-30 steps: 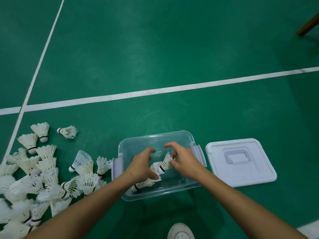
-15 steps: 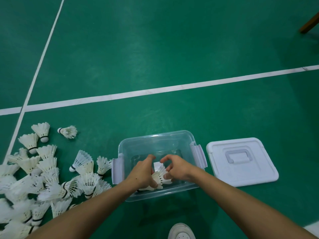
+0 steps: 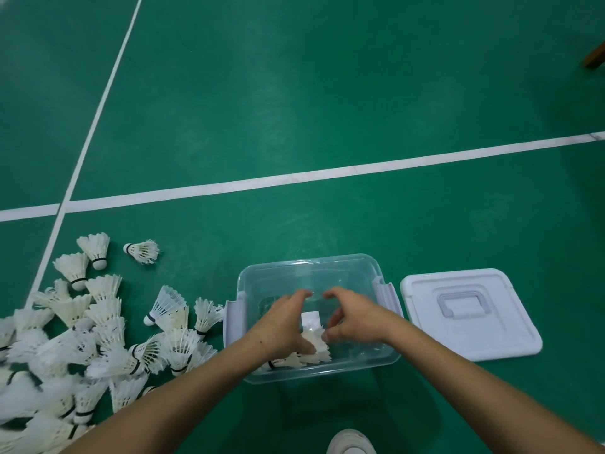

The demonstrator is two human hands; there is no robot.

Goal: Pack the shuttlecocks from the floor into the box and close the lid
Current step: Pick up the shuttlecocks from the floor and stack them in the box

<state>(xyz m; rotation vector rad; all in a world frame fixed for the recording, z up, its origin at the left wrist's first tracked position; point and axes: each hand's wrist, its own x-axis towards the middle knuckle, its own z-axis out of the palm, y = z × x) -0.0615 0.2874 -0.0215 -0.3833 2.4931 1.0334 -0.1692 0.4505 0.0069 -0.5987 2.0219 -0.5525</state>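
Observation:
A clear plastic box (image 3: 386,353) with grey side latches stands open on the green floor. A few white shuttlecocks (image 3: 312,352) lie at its bottom near the front wall. Both my hands reach down inside the box. My left hand (image 3: 281,322) lies over those shuttlecocks with loosely spread fingers. The fingertips of my right hand (image 3: 355,317) touch their feathers. A big heap of shuttlecocks (image 3: 98,329) is spread over the floor left of the box. The white lid (image 3: 501,335), handle up, lies flat just right of the box.
White court lines (image 3: 327,175) cross the floor beyond the box. My white shoe (image 3: 352,442) shows at the bottom edge, close in front of the box. A brown wooden leg (image 3: 594,55) stands at the far right.
Both hands have gone deeper into the box with the shuttlecocks, which now lie on its bottom. The fingers have spread apart from their earlier pinch.

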